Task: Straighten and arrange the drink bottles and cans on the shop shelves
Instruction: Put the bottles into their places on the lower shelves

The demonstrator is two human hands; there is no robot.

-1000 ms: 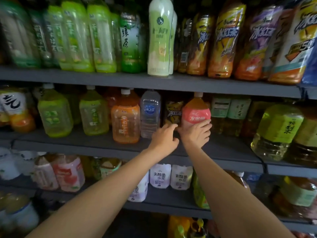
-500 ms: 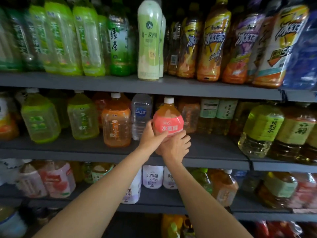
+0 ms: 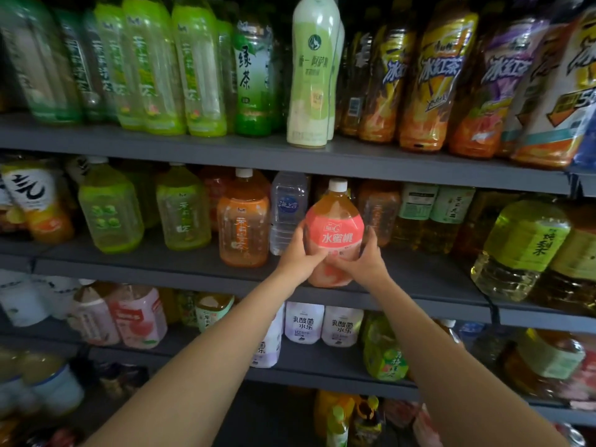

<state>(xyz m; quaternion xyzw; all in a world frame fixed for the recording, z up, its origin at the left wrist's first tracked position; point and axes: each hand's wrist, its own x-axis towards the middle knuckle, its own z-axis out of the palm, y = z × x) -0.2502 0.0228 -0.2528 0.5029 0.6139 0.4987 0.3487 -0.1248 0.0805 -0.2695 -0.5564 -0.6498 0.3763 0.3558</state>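
A large peach drink bottle point(image 3: 334, 227) with a pink label and white cap stands upright at the front edge of the middle shelf point(image 3: 193, 269). My left hand point(image 3: 298, 254) grips its left side and my right hand point(image 3: 364, 259) grips its lower right side. To its left stand an orange tea bottle point(image 3: 243, 221) and a clear water bottle point(image 3: 287, 208), close beside my left hand. Behind it to the right is another orange bottle point(image 3: 379, 208).
The top shelf point(image 3: 225, 153) carries tall green tea and iced tea bottles. Large yellow-green bottles point(image 3: 522, 246) stand at the middle shelf's right. Small white yoghurt drink bottles point(image 3: 322, 324) sit on the shelf below. A bare strip of middle shelf lies right of my hands.
The peach bottle has come forward and leftward to the shelf's front edge. My hands shifted from its front to either side of it.
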